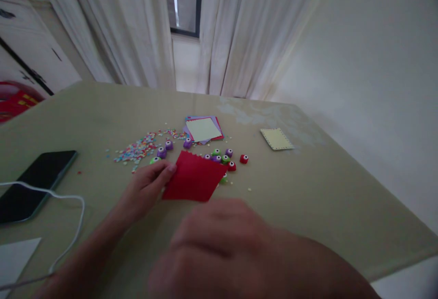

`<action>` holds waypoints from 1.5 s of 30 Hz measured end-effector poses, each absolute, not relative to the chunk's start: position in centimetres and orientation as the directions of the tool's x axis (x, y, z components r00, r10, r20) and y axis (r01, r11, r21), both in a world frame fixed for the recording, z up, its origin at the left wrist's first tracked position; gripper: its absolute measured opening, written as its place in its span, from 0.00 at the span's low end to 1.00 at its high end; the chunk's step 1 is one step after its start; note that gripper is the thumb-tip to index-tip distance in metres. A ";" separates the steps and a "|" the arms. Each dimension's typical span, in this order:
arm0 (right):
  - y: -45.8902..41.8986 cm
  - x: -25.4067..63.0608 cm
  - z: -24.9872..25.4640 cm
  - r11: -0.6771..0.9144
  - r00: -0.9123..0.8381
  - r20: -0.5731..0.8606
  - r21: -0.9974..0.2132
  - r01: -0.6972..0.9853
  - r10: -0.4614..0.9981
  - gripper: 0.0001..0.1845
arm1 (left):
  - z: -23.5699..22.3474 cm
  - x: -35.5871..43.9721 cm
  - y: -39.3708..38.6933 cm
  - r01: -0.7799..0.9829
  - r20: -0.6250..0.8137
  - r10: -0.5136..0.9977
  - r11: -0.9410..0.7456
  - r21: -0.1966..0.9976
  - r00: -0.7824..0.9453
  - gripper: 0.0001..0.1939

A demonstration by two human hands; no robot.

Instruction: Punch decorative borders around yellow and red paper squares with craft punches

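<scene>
My left hand (pixel 152 185) pinches the left edge of a red square sheet (pixel 195 178), thumb on top. The sheet has a jagged upper edge and is tilted above the table. Large and blurred in the foreground is my right hand (pixel 219 249), its fingers curled and their tips hidden. Whatever it holds, if anything, cannot be seen. Just behind the red sheet lie several small purple, green and red one-eyed figures (pixel 244 159), some partly covered by it. Multicoloured confetti-like bits (pixel 138 148) are scattered to their left.
Farther back is a stack of coloured sheets (pixel 203 129), a pale one on top. A pale yellow square (pixel 277 139) with a dotted border lies at right. On the left are a dark phone (pixel 41 175), a white cable (pixel 82 207) and white paper (pixel 17 258).
</scene>
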State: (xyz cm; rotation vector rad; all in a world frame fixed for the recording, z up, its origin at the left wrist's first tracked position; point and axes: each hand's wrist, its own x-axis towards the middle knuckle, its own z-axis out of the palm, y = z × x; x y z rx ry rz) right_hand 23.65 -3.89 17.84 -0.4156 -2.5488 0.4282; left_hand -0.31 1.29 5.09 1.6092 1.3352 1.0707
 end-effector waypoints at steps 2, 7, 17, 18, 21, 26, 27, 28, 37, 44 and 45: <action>-2.4 23.8 17.4 0.825 -0.678 0.495 -0.461 0.327 0.544 0.10 | 5.3 -0.9 1.6 0.382 0.081 0.975 -0.157 0.911 0.208 0.23; 0.6 25.4 12.0 0.454 -0.441 0.247 -0.762 0.461 0.863 0.12 | 5.7 -1.0 1.5 0.483 0.064 0.924 -0.255 0.838 0.377 0.23; -0.6 24.7 5.9 -0.075 -0.607 -0.127 -0.991 0.111 0.784 0.18 | 4.6 -0.7 1.4 0.546 0.028 0.883 -0.315 0.776 0.469 0.21; -0.7 24.6 5.8 -0.119 -0.604 -0.141 -0.990 0.076 0.784 0.18 | 4.6 -0.7 1.3 0.548 0.028 0.882 -0.317 0.774 0.470 0.21; -0.4 24.9 5.3 -0.187 -0.574 -0.173 -0.982 0.035 0.801 0.18 | 4.7 -0.6 1.3 0.542 0.043 0.886 -0.320 0.777 0.461 0.22; 0.2 25.9 4.5 -0.246 -0.607 -0.243 -0.966 0.080 0.756 0.14 | 4.7 -0.5 1.3 0.571 0.073 0.908 -0.320 0.756 0.412 0.22; 0.3 26.1 4.5 -0.259 -0.608 -0.258 -0.962 0.088 0.751 0.14 | 4.8 -0.5 1.2 0.574 0.079 0.913 -0.316 0.756 0.400 0.22; 0.3 26.2 4.5 -0.268 -0.606 -0.271 -0.958 0.096 0.748 0.13 | 4.8 -0.5 1.2 0.574 0.084 0.918 -0.312 0.757 0.388 0.22; 0.9 27.0 5.7 -0.246 -0.572 -0.288 -0.957 0.151 0.768 0.09 | 5.5 -0.4 1.0 0.569 0.135 0.943 -0.293 0.768 0.303 0.21; 1.0 27.2 5.2 -0.234 -0.573 -0.280 -0.960 0.154 0.770 0.11 | 5.6 -0.3 0.9 0.578 0.129 0.951 -0.274 0.768 0.280 0.19; 1.0 27.2 5.2 -0.234 -0.575 -0.280 -0.960 0.154 0.768 0.11 | 5.5 -0.4 0.9 0.579 0.126 0.950 -0.277 0.767 0.286 0.20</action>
